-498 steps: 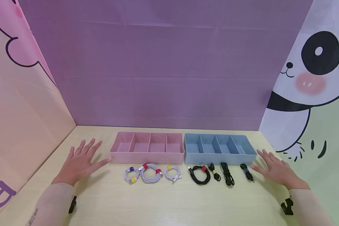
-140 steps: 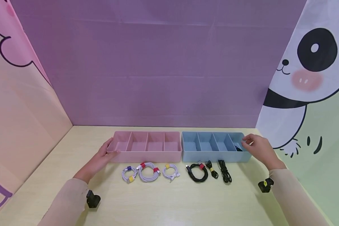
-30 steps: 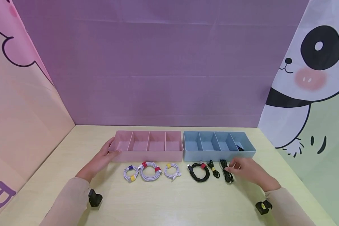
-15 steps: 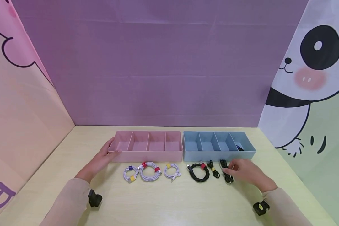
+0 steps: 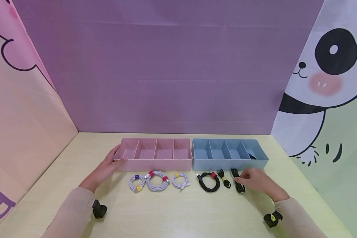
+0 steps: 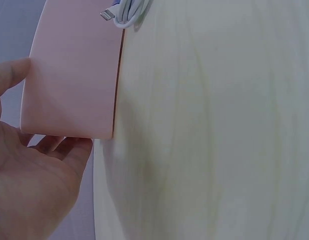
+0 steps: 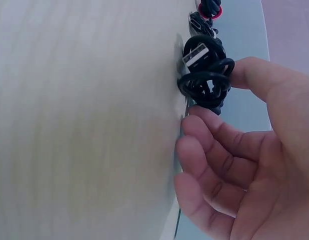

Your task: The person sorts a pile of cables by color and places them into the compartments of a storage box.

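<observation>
My left hand (image 5: 105, 170) grips the left end of a pink divided box (image 5: 154, 165); in the left wrist view the thumb lies on its front face and the fingers on its end wall (image 6: 74, 90). My right hand (image 5: 260, 181) is at a bundled black USB cable (image 5: 238, 181) in front of a blue divided box (image 5: 230, 164). In the right wrist view the thumb and index finger pinch this bundle (image 7: 194, 82) from either side, the other fingers loosely curled. A dark cable (image 5: 252, 156) lies in the blue box's rightmost compartment.
Left of the held bundle lie a small black cable with a yellow tie (image 5: 225, 180) and a coiled black cable with a red tie (image 5: 208, 189). Three coiled white cables (image 5: 157, 189) lie before the pink box. A purple backdrop (image 5: 178, 82) stands behind.
Since the first frame, the blue-tied black cable went into the blue box and my left hand took the pink box. My right hand has since come down to the black USB cable, shifting slightly left.
</observation>
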`<state>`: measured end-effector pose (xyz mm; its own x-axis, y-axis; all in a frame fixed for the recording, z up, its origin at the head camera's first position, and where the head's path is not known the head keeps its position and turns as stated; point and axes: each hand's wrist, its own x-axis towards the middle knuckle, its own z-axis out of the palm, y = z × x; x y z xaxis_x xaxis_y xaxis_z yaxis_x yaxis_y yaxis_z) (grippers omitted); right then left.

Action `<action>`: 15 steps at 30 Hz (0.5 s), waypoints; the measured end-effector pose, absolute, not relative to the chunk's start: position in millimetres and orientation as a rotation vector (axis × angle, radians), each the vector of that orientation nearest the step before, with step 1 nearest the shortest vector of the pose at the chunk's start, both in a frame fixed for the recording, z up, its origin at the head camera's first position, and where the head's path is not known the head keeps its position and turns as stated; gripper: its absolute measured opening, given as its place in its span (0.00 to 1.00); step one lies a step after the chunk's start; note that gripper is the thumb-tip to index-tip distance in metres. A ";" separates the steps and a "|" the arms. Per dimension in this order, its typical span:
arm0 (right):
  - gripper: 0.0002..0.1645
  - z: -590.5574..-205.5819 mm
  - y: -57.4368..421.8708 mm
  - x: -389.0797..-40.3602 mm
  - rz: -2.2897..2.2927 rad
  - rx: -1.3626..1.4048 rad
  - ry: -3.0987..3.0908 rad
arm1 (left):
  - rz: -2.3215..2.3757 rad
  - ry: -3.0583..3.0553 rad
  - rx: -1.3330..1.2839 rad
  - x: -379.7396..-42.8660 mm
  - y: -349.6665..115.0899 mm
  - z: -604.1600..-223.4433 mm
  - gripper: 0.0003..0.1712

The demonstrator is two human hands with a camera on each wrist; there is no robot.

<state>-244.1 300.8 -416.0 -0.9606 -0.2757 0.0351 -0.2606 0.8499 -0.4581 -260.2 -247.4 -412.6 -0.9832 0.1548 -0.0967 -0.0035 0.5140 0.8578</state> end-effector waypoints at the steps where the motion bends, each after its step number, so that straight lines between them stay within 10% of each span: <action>1: 0.16 -416.0 300.9 -243.6 -0.742 -0.438 2.988 | 1.464 2.590 0.129 -260.2 -247.5 -412.5 0.53; 15: 0.14 -412.4 303.0 -241.0 -0.778 -0.410 2.945 | 1.442 2.584 0.095 -256.0 -245.7 -410.4 0.54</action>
<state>-241.0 303.0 -412.4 -0.9621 -0.2728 0.0022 -0.2383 0.8365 -0.4934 -256.0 -245.7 -410.4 -0.9817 0.1427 -0.1259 -0.0322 0.5273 0.8491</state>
